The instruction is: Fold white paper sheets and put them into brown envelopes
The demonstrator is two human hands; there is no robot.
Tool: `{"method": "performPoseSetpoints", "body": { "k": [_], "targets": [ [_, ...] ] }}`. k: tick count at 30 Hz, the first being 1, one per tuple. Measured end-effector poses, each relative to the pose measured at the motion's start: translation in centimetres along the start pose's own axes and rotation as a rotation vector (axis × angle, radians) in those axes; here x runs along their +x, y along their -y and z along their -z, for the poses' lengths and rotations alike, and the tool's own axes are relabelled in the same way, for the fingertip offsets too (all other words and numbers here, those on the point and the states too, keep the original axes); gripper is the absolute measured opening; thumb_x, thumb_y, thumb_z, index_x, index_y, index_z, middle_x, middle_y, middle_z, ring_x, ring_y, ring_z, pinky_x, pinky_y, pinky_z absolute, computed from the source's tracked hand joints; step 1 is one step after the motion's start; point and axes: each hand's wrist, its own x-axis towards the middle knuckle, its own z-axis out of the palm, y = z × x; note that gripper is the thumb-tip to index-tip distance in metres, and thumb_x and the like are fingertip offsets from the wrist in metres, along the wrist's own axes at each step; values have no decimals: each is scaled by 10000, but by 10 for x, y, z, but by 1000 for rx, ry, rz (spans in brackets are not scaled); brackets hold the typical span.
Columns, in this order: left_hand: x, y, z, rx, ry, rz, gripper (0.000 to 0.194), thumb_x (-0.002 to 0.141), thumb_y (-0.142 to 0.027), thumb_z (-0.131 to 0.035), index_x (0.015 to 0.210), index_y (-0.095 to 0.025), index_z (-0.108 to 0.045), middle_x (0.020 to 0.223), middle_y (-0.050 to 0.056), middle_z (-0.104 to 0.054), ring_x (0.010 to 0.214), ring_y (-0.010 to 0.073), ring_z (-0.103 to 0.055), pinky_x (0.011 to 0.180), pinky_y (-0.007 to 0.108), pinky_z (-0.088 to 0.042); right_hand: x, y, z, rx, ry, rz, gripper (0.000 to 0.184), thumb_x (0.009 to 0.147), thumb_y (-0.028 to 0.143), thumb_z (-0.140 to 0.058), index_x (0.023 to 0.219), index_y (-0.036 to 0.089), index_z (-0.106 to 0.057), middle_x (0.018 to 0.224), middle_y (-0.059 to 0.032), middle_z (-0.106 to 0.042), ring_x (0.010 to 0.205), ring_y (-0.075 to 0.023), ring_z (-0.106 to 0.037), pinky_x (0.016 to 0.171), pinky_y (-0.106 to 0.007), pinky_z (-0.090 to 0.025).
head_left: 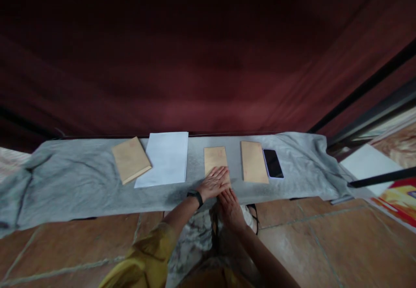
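Note:
My left hand [215,182] lies flat, fingers stretched out, on the near end of a small tan envelope [215,157] on a grey cloth [81,179]. A black band sits on that wrist. My right hand [230,206] rests open just below it, fingers pointing at the envelope's near edge, holding nothing. Another tan envelope [254,161] lies to the right, with a dark phone [273,163] beside it. To the left lie a white sheet [166,158] and a stack of tan envelopes [130,160].
The grey cloth runs across a tiled floor [65,244] in front of a dark red curtain [208,63]. White paper [368,164] and a colourful print [398,201] lie at the right, under a dark bar [380,179].

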Motion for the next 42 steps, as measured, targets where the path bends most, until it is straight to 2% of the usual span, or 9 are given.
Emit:
{"method": "performPoseSetpoints", "body": {
  "k": [6, 10, 14, 20, 23, 28, 33, 38, 42],
  "targets": [
    [-42, -13, 4, -68, -32, 17, 609, 1049, -515, -254, 1570, -201, -242, 1637, 63, -276, 1525, 160, -184, 1248, 382, -146, -5, -4, -1, -14, 28, 45, 445, 961, 154, -414, 1384, 134, -550, 1445, -141, -557, 1425, -252, -403, 1190, -526, -330],
    [-74, -17, 9, -39, -56, -24, 672, 1019, -576, -322, 1569, -199, -240, 1643, 89, -261, 1532, 187, -162, 1254, 397, -131, -8, -10, -2, -54, 45, 92, 514, 988, 185, -374, 1499, 137, -410, 1518, -141, -480, 1462, -244, -349, 1188, -519, -321],
    [-98, -16, 14, 8, -36, -40, 716, 994, -602, -376, 1565, -189, -249, 1641, 110, -265, 1533, 214, -164, 1249, 409, -153, -14, -21, 7, -103, 40, 33, 551, 1026, 273, -348, 1560, 148, -295, 1550, -132, -438, 1444, -240, -386, 1188, -485, -317],
    [-109, -12, 17, 71, -22, -29, 735, 995, -565, -412, 1571, -151, -220, 1640, 130, -258, 1529, 221, -182, 1239, 401, -187, -16, -33, 22, -114, 9, -55, 503, 1046, 329, -331, 1510, 154, -415, 1504, -132, -499, 1427, -256, -417, 1190, -498, -305],
    [-109, -11, 15, 76, -31, -32, 738, 990, -570, -420, 1568, -152, -229, 1635, 131, -270, 1526, 224, -195, 1235, 402, -196, 3, -24, 17, -70, -6, -45, 496, 1047, 333, -318, 1489, 149, -450, 1494, -133, -511, 1441, -257, -395, 1189, -496, -311],
    [-110, -8, 11, 96, -26, -44, 736, 989, -598, -388, 1564, -159, -254, 1640, 133, -254, 1521, 232, -214, 1233, 398, -186, 56, -17, -6, -58, 22, -16, 499, 1055, 315, -271, 1517, 178, -401, 1534, -117, -464, 1445, -219, -387, 1179, -465, -317],
    [-110, -7, 7, 118, -35, -51, 746, 977, -601, -424, 1568, -184, -243, 1646, 134, -239, 1526, 249, -196, 1233, 423, -195, 104, -41, -22, -150, 47, -87, 502, 1042, 299, -291, 1503, 149, -421, 1571, -129, -404, 1469, -237, -337, 1187, -453, -277],
    [-108, -7, 6, 101, 1, -33, 602, 1009, -343, -435, 1563, -199, -248, 1642, 121, -259, 1518, 231, -223, 1229, 432, -220, 144, -63, -26, -169, 88, -143, 551, 1039, 361, -307, 1525, 108, -370, 1594, -164, -347, 1465, -266, -335, 1190, -471, -250],
    [-107, -8, 6, 50, 39, -33, 689, 972, -402, -507, 1566, -184, -235, 1656, 133, -198, 1529, 252, -182, 1235, 442, -194, 157, -67, -31, -180, 78, -177, 595, 1040, 403, -267, 1515, 59, -369, 1584, -204, -348, 1456, -310, -335, 1179, -509, -242]
  ]
}}
